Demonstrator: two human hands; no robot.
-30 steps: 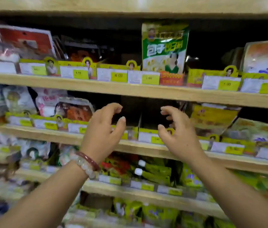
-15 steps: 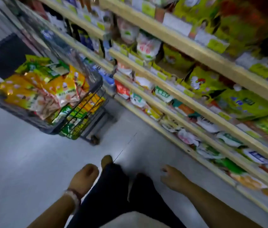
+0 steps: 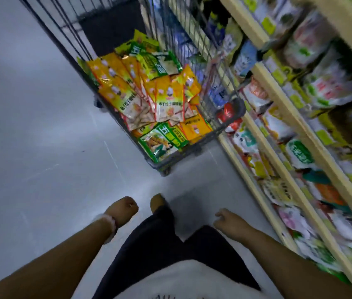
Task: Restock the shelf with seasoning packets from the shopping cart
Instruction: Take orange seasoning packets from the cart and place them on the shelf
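Down low, both hands hanging at the sides and holding nothing. Left hand (image 3: 121,210) loosely curled over the grey floor (image 3: 41,147), knuckles up, a small ring on one finger, a pale beaded bracelet (image 3: 110,225) around the wrist just behind it. Right hand (image 3: 229,221) relaxed too, fingers (image 3: 220,213) loose and slightly bent, hovering near the foot of the shelf (image 3: 283,160). Between the two hands, dark trousers (image 3: 166,244) and one foot (image 3: 156,202) on the floor; below them, the hem of a white shirt (image 3: 192,281). Well ahead of the hands and apart from them, a wire shopping cart (image 3: 194,67) standing on the floor just beside the shelf. Inside the cart, a heap of seasoning packets (image 3: 149,91): mostly orange-yellow ones lying overlapped and tilted, green-and-white ones at the far end of the pile, more green and yellow ones lower down at the near end. None of the packets touched by either hand. To the right of the right hand and running away ahead of it, several pale wooden shelf boards stacked with blurred bags in white, green, yellow and orange, with yellow price tags (image 3: 324,137) along the front edges; print on those bags too smeared to read. Beyond the cart, a dark mat (image 3: 110,29) on the floor, seen through the wire.
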